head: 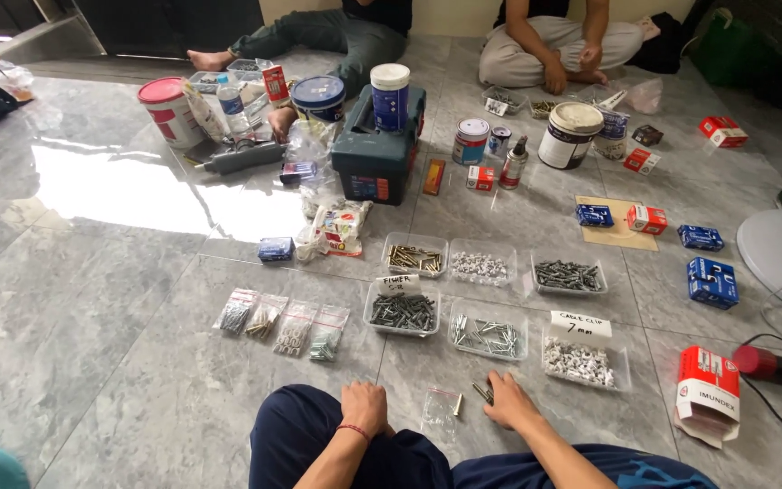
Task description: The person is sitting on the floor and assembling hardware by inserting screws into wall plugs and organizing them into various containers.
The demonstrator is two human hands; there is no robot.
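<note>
A small clear bag point(438, 412) lies on the grey floor point(119, 299) between the hands; the right hand point(507, 402) pinches brass screws point(482, 392) beside it; the left hand point(365, 407) rests loosely curled, holding nothing; trays of fasteners point(488, 330) sit just beyond.

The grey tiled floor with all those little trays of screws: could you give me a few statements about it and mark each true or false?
1. The right hand rests on the grey tiled floor beside a few brass-coloured screws. True.
2. The left hand holds a paint tin. False: it lies on the person's knee.
3. Four small clear plastic bags of fasteners lie in a row left of the clear plastic trays. True.
4. The dark green plastic toolbox has nothing on it. False: a blue tin with a white lid stands on it.
</note>
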